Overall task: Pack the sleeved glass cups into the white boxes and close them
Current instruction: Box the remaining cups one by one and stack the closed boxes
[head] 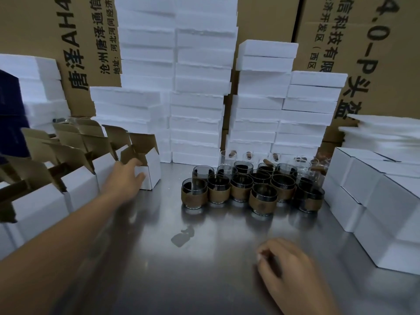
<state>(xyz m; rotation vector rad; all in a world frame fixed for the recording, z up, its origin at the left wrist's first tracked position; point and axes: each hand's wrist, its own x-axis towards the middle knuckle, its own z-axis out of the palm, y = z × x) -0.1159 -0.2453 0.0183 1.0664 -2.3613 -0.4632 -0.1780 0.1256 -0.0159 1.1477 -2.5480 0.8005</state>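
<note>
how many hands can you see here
2. The left hand grips the open white box at left; the right hand hangs loosely curled over the metal table at lower right.

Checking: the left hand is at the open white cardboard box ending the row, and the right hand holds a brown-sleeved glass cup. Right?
The head view shows the right hand holding nothing, fingers loosely curled over the steel table; the brown-sleeved glass cups stand clustered beyond it. The left hand is at the open white cardboard box.
</note>
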